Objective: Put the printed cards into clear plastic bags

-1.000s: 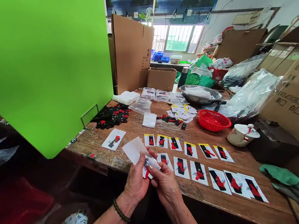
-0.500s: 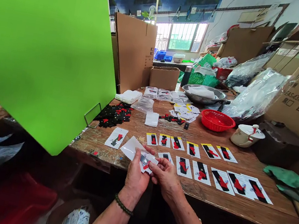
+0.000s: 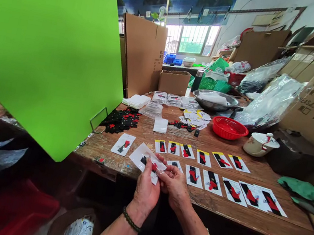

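both hands' grip, left hand and right hand, on a clear packet with black-and-red piece

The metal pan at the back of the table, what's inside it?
The metal pan holds something white and crumpled, seemingly clear plastic bags. Anything beneath them is covered.

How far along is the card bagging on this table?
Done: none clearly; one card lies apart at the left, bagged or not I cannot tell. In hand: the left hand and right hand hold a card in a clear sleeve. Left: two rows of cards on the table, plus the black-and-red pile.
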Demonstrator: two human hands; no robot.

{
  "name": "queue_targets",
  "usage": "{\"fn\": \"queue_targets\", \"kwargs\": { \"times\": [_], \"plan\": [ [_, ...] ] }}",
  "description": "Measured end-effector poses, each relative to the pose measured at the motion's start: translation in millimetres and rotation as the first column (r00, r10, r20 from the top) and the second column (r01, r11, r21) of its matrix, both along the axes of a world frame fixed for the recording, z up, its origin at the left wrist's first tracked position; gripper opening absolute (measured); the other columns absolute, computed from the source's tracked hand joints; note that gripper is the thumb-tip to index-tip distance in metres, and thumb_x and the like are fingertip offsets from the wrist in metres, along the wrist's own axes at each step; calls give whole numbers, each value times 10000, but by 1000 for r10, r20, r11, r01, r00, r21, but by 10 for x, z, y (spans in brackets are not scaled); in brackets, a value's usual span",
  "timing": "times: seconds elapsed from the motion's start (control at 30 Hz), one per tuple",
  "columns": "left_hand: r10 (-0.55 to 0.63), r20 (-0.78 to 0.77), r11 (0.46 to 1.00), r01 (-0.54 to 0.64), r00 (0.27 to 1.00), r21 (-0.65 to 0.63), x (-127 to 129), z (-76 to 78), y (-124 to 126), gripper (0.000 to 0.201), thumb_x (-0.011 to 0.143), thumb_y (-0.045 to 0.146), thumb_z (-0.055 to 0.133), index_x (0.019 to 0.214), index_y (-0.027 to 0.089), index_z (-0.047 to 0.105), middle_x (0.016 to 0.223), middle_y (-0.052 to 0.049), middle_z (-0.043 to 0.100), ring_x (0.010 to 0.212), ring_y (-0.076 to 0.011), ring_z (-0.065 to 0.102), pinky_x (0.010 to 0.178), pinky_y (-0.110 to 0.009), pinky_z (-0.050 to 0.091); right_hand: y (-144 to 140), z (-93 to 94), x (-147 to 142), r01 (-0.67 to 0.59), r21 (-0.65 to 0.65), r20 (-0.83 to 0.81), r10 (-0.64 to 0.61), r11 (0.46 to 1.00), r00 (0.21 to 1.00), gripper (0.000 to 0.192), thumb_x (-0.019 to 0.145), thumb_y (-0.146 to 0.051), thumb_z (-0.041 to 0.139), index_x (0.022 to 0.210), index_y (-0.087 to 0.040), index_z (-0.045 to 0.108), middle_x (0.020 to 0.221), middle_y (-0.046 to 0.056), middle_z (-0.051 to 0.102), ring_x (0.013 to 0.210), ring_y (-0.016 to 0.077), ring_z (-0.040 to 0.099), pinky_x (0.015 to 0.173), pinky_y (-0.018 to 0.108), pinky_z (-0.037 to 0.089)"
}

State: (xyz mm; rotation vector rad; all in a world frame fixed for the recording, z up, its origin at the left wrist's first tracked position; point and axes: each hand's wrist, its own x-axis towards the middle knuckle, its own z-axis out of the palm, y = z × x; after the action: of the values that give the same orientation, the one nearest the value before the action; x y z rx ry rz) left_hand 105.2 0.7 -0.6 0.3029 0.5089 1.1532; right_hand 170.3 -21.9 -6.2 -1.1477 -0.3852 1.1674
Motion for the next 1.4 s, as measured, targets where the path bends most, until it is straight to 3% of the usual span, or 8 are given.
{"fn": "queue_targets", "kwargs": {
  "times": [0.2, 0.33, 0.43, 0.6, 0.67, 0.9, 1.17, 1.4],
  "plan": [
    [-26, -48, 999, 24, 999, -38, -74, -40, -41, 253, 836, 318, 675, 1016, 146, 714, 1091, -103, 718, 1064, -195, 649, 1005, -312, 469, -25, -13, 116, -143, 13, 31, 142, 990, 989, 456, 475, -482, 865, 670, -153, 616, 397, -76, 446, 347, 35, 314, 351, 156, 214],
    [48, -158, 997, -37, 986, 70, -226, -18, 13, 321, 768, 284, 745, 1062, 161, 704, 1056, -74, 733, 1023, -211, 672, 1002, -356, 478, -27, -36, 219, -101, 7, 44, 101, 995, 994, 422, 439, -399, 871, 559, -184, 528, 448, -51, 515, 369, 63, 394, 373, 189, 301],
    [17, -189, 998, -5, 982, 67, -279, -4, 21, 294, 809, 338, 703, 1039, 156, 712, 1044, -82, 740, 1022, -231, 679, 977, -369, 495, -49, -26, 238, -92, 16, 109, 90, 996, 990, 435, 484, -417, 868, 550, -195, 499, 435, -64, 487, 366, 61, 377, 368, 184, 271],
    [-12, -183, 997, 26, 983, 72, -292, 1, -28, 293, 806, 362, 702, 1017, 158, 718, 1060, -89, 741, 1066, -245, 664, 974, -363, 496, -113, 28, 318, -278, 55, 113, 271, 959, 956, 444, 550, -518, 861, 706, -175, 626, 621, -2, 638, 513, 129, 558, 485, 228, 439],
    [-40, -207, 992, 64, 977, 108, -324, 9, -41, 320, 783, 355, 730, 1032, 155, 711, 1058, -92, 741, 1065, -249, 663, 963, -363, 499, -129, 28, 391, -281, 44, 108, 275, 959, 955, 463, 510, -512, 884, 673, -171, 615, 596, -1, 638, 497, 130, 557, 494, 236, 448],
    [-79, -318, 984, 126, 945, 129, -426, -15, -91, 358, 728, 431, 768, 926, 141, 703, 850, -73, 746, 849, -223, 697, 760, -314, 544, -166, 17, 462, -332, 92, 192, 310, 939, 931, 361, 599, -442, 848, 738, -161, 670, 653, 17, 681, 505, 127, 556, 491, 225, 427],
    [-76, -488, 944, 220, 869, 246, -450, 21, -109, 305, 738, 402, 756, 912, 153, 724, 799, -52, 739, 682, -172, 661, 518, -219, 455, -136, -13, 446, -244, 58, 251, 223, 968, 942, 361, 551, -415, 875, 652, -159, 641, 551, 3, 642, 423, 113, 492, 424, 216, 346],
    [-4, -518, 985, 92, 855, 144, -491, -24, -85, 393, 601, 449, 831, 816, 135, 730, 669, -38, 704, 534, -145, 603, 431, -214, 428, -233, 142, 569, -484, 76, 162, 468, 872, 869, 440, 571, -474, 864, 829, -151, 715, 729, 39, 704, 593, 149, 604, 566, 240, 451]
  ]
}}
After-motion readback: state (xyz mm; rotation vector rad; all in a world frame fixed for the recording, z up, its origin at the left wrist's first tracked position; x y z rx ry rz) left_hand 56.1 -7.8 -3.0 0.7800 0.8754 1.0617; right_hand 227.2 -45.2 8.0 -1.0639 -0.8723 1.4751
